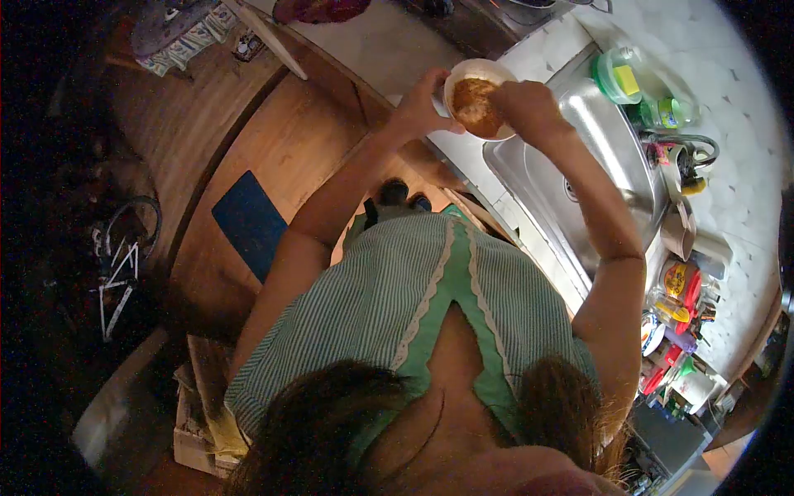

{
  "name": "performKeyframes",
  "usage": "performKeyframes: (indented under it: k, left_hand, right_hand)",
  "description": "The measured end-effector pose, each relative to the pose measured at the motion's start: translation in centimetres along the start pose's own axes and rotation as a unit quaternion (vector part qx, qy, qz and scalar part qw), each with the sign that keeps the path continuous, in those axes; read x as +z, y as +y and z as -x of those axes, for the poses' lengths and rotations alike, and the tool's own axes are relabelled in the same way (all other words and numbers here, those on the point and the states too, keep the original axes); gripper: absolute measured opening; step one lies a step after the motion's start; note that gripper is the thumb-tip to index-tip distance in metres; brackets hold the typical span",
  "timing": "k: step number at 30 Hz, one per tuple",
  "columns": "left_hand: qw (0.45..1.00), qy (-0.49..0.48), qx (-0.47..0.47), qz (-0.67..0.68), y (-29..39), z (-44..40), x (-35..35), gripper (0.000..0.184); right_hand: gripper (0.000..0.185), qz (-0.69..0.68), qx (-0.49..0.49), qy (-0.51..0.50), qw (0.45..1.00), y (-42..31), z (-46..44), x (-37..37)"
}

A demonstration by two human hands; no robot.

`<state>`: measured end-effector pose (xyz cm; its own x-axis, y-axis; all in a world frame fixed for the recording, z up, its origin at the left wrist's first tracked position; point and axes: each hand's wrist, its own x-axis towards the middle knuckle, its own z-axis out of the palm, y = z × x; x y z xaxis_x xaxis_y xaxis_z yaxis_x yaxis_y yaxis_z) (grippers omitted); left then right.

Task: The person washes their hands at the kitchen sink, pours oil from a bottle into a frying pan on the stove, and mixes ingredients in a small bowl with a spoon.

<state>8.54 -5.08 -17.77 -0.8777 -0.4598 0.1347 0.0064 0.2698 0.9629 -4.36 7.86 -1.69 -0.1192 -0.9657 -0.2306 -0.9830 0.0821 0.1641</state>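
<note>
A white bowl [480, 66] with an orange-brown mixture [476, 103] inside is held near the sink's corner. My left hand [422, 109] grips the bowl's left side, with the thumb at its lower edge and the fingers along the outside. Over the bowl's right rim, my right hand [529, 113] is closed with its fingertips turned towards the mixture. Whatever it holds, if anything, is hidden behind the fingers.
A steel sink [595, 124] lies below my right forearm. A green tub with a yellow sponge [626, 79], a faucet [699, 145] and several bottles and jars line the tiled wall. A dark blue mat [250, 223] lies on the wooden floor.
</note>
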Motion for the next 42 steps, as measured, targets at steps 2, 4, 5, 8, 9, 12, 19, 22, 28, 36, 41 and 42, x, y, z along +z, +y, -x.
performKeyframes:
  k: [2,4,5,8,9,12,19,22,28,36,41,42]
  left_hand:
    - [0.999,0.018,0.001,-0.034,1.9,0.4,-0.4,0.090]
    - [0.998,0.010,-0.015,-0.057,1.9,0.4,-0.4,0.082]
    - [0.997,0.006,-0.024,-0.069,1.8,0.5,-0.4,0.078]
    - [0.996,0.018,-0.013,-0.092,2.0,0.7,-0.5,0.069]
    - [0.995,0.012,-0.015,-0.100,2.4,0.6,-0.6,0.068]
    - [0.993,0.000,-0.022,-0.114,2.8,0.6,-0.8,0.067]
    - [0.995,0.012,0.001,-0.101,2.6,0.6,-0.8,0.065]
    - [0.995,0.006,-0.013,-0.103,2.9,0.6,-0.9,0.064]
    - [0.994,0.015,-0.004,-0.111,2.1,0.6,-0.7,0.065]
    - [0.993,0.006,-0.007,-0.114,0.6,0.2,-0.2,0.066]
    - [0.991,0.019,0.028,-0.132,-0.1,-0.1,-0.2,0.068]
    - [0.990,0.018,0.021,-0.138,0.0,0.0,-0.2,0.068]
  right_hand:
    - [0.018,0.045,0.006,-0.023,0.999,1.9,0.0,1.0]
    - [0.020,0.108,-0.002,0.016,0.994,2.1,0.2,-0.5]
    - [0.018,0.115,-0.016,0.030,0.993,2.0,-0.2,-0.8]
    - [0.019,0.134,-0.109,0.161,0.972,2.8,-2.0,2.0]
    - [0.017,0.132,-0.121,0.173,0.968,2.8,-2.2,1.8]
    - [0.012,0.155,0.006,0.144,0.977,2.9,-1.3,2.1]
    - [0.012,0.145,0.038,0.011,0.989,1.9,1.9,0.8]
    - [0.011,0.167,-0.007,0.137,0.976,1.8,0.3,1.5]
    - [0.012,0.187,0.001,0.131,0.974,2.2,-0.5,2.6]
    - [0.009,0.165,0.028,0.075,0.983,1.5,-0.6,0.7]
    - [0.010,0.163,0.049,0.032,0.985,1.6,-1.9,1.1]
    - [0.009,0.156,0.061,0.003,0.986,1.7,-1.5,0.9]
